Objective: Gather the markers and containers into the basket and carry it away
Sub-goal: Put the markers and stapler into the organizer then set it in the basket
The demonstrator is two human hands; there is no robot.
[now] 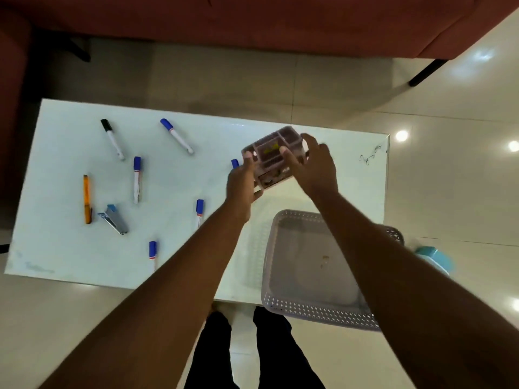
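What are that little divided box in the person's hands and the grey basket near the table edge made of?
The compartment box, held by the left hand and right hand, looks like thin translucent pinkish plastic: its walls let light through. The basket seems to be moulded grey plastic with a matte finish, judging by the regular small holes in its walls. Motion blur leaves finer detail open.

Both forearms are bare with no sleeves showing, and black trousers cover the legs at 6 o'clock.

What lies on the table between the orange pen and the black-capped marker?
In the head view, nothing: the table is bare between the orange pen and the black-capped marker.
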